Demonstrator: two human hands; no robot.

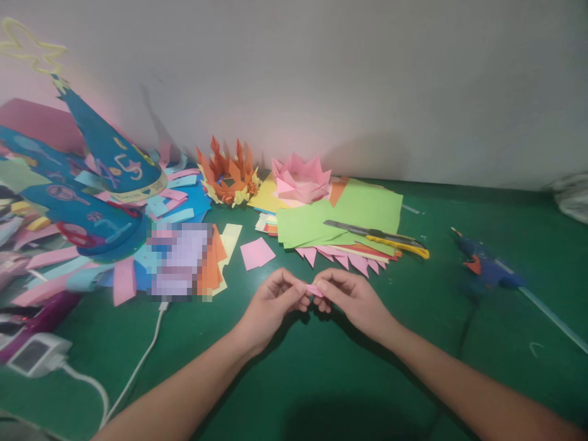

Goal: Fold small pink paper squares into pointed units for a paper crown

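Between the fingertips of both hands is a small folded piece of pink paper (315,290). My left hand (278,299) pinches its left end, and my right hand (348,295) pinches the right end. Most of the piece is covered by thumbs and fingers. Just beyond my left hand lie pink paper squares (257,253) on the green table. Past my right hand, pink pointed paper pieces (342,257) stick out from under green paper sheets (316,223), on which a yellow utility knife (399,242) rests.
A pink paper crown (301,179) and an orange paper crown (229,174) stand near the wall. Blue cone hats (110,141) with paper strips crowd the left. A blue glue gun (489,263) lies at right. A white cable (154,343) runs from a blurred-out object to the front left.
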